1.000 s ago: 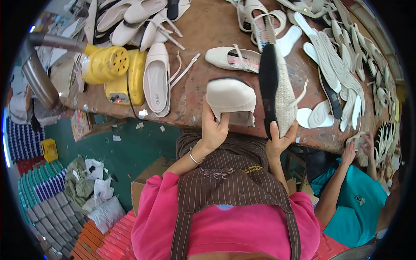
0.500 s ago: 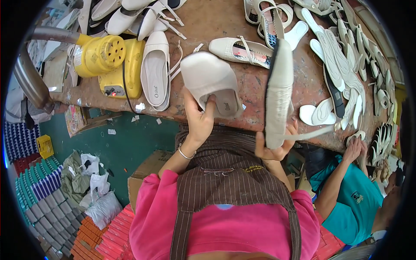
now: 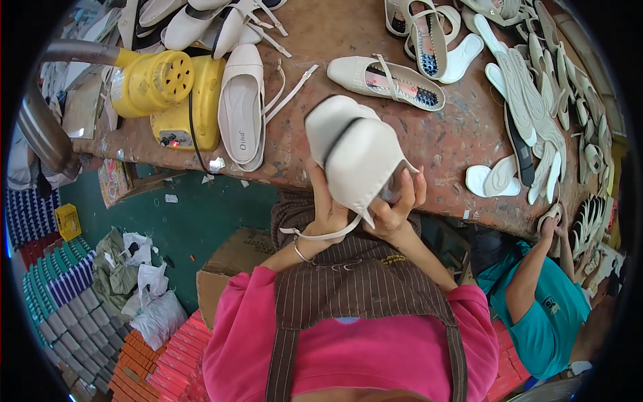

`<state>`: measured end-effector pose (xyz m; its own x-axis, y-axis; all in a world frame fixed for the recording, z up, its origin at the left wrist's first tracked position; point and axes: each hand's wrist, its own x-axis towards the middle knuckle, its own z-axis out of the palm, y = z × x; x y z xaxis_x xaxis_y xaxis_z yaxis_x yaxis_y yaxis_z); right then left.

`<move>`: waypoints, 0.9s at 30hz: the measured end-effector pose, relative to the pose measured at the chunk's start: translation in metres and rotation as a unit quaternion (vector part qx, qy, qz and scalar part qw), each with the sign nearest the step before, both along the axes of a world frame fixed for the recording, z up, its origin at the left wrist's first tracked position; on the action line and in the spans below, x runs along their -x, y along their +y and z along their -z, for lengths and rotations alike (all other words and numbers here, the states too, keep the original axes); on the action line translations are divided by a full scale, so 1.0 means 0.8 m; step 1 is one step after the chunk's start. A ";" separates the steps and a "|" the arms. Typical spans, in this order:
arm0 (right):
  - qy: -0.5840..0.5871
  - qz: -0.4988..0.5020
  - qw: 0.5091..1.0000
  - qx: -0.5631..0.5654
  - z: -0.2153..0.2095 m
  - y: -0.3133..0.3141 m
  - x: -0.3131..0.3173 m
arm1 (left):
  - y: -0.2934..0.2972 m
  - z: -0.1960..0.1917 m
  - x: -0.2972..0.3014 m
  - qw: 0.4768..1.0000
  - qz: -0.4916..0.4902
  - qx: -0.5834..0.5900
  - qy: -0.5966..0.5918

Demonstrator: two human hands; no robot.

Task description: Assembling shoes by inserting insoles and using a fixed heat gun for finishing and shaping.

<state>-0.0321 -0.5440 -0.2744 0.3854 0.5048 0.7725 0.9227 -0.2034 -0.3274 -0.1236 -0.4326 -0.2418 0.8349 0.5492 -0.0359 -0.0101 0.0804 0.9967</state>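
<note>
Both hands clasp cream shoe upper [image 3: 355, 154] above brown bench edge [image 3: 462, 134]: left hand [image 3: 326, 211] underneath, right hand [image 3: 395, 204] fingers curled round. Loose strap [image 3: 321, 234] dangles; risk: snag on apron, or grip slip.

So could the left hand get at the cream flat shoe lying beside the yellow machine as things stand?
Probably not without letting go first. The left hand and right hand both grip the white shoe. The cream flat shoe lies unobstructed on the workbench, just up and left of that hand.
</note>
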 end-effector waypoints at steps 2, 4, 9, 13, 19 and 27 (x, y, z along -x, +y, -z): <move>0.024 0.004 0.999 0.029 0.001 -0.006 0.001 | -0.005 -0.002 -0.010 0.997 -0.047 0.024 -0.061; 0.035 0.007 0.995 0.092 0.003 -0.010 -0.001 | -0.003 -0.011 -0.025 0.989 -0.079 -0.033 -0.119; 0.075 -0.016 0.994 0.080 0.059 -0.028 0.014 | -0.005 -0.007 -0.025 0.988 -0.057 -0.061 -0.128; 0.394 -0.088 0.910 0.096 0.075 -0.038 0.022 | -0.002 -0.007 -0.028 0.981 -0.068 -0.133 -0.124; 0.437 -0.094 0.893 0.059 0.078 -0.037 0.023 | -0.004 -0.001 -0.028 0.976 -0.077 -0.180 -0.098; 0.293 -0.124 0.948 0.012 0.047 -0.019 0.006 | -0.003 -0.026 -0.029 0.973 -0.083 -0.212 -0.031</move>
<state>-0.0366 -0.5594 -0.3118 0.6118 0.6512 0.4491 0.6041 -0.0182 -0.7967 -0.1002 -0.4351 -0.2210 0.7262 0.6319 0.2707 -0.0489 -0.3452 0.9372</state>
